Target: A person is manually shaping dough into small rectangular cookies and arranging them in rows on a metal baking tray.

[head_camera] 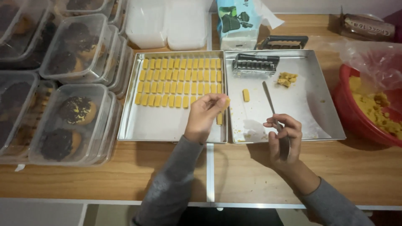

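My left hand pinches a dough bar between fingertips above the left tray; my right hand fingers curl around the knife, blade pointing away.

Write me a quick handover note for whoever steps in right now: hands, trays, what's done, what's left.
Left hand: pinching a yellow dough bar over the left tray.
Right hand: holding a knife, blade over the right tray.
Done: about four rows of bars laid out; the fourth is part-filled.
Left: one cut bar and a dough lump on the right tray, more dough in the red bowl.
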